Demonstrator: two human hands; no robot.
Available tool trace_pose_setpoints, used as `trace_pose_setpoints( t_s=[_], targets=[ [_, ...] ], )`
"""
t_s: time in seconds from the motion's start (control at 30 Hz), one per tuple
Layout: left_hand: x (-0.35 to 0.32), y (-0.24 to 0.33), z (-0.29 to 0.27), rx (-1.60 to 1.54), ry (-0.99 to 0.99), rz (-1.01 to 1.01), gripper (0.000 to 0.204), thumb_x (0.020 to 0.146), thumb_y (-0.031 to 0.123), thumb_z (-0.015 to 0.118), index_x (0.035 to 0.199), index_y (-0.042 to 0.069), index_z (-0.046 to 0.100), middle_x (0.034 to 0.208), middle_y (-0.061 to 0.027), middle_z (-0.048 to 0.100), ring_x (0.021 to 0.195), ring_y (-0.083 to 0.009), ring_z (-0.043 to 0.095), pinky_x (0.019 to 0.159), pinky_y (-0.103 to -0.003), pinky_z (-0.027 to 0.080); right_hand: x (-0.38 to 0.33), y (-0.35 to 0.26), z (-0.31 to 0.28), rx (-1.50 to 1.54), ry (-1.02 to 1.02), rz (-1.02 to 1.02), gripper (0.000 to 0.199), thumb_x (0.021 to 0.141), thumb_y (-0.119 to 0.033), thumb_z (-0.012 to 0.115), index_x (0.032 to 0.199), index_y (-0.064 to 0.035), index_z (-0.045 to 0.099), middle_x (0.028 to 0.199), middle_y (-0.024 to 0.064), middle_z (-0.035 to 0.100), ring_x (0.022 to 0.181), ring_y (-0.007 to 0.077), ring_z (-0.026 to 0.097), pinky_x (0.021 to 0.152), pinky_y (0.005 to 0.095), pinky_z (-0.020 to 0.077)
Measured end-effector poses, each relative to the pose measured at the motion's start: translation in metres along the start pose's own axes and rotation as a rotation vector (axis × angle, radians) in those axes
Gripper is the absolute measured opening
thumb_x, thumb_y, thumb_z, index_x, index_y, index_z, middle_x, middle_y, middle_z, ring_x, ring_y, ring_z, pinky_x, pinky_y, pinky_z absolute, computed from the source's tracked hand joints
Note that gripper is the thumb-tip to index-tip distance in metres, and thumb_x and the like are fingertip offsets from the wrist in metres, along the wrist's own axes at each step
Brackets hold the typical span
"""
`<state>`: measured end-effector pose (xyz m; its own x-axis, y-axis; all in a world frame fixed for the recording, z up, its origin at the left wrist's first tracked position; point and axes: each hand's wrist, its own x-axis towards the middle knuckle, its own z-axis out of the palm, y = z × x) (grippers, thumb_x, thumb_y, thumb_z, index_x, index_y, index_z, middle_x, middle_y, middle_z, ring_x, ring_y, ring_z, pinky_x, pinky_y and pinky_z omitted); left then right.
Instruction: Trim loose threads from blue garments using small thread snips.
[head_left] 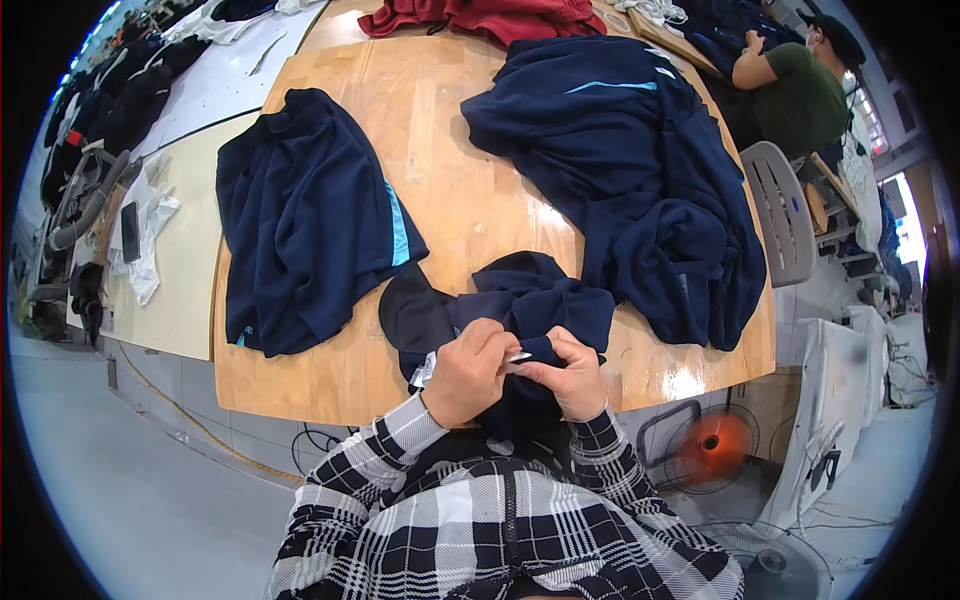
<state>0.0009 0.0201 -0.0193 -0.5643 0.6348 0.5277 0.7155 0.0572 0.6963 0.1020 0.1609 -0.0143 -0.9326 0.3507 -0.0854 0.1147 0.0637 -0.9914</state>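
Angled inward, the left hand [466, 374] pinches one small white piece [518, 357]; the right hand [575, 375] clamps one navy garment [530, 303]; two navy heaps [300, 225] lie beyond

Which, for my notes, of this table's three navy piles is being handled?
The middle pile: left hand and right hand touch it; left pile and right pile lie untouched.

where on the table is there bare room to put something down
The widest bare patch on the pale-brown wooden table lies between the navy cloth garment at left and the rumpled navy fabric heap at right. A smaller strip lies between that heap and the near edge. Crowded: around the left hand and right hand, with bunched navy cloth.
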Motion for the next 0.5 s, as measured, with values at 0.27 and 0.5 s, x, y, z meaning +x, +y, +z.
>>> trace_pose_setpoints(
  t_s=[0.27,0.5],
  targets=[
    [0.0,-0.007,-0.008,-1.122,-0.021,-0.948,0.011,0.094,0.014,0.054,0.089,0.004,0.055,0.068,0.0009,0.046,0.053,-0.0066,0.043,0.044,-0.02,0.033,0.001,-0.002,0.001,0.154,-0.012,0.014,0.015,0.075,-0.003,0.073,0.087,0.0028,0.066,0.086,0.0006,0.055,0.08,0.0097,0.052,0.074,0.0211,0.0418],
    [-0.002,0.008,-0.031,-0.485,0.044,-0.641,0.033,0.087,0.008,0.063,0.117,0.001,0.053,0.082,-0.0018,0.052,0.065,-0.0082,0.047,0.059,-0.019,0.041,-0.001,0.002,0.007,0.215,0.15,0.02,0.016,0.075,-0.001,0.073,0.089,0.0028,0.068,0.084,0.0003,0.055,0.079,0.0099,0.052,0.073,0.0208,0.0418]
  ],
)
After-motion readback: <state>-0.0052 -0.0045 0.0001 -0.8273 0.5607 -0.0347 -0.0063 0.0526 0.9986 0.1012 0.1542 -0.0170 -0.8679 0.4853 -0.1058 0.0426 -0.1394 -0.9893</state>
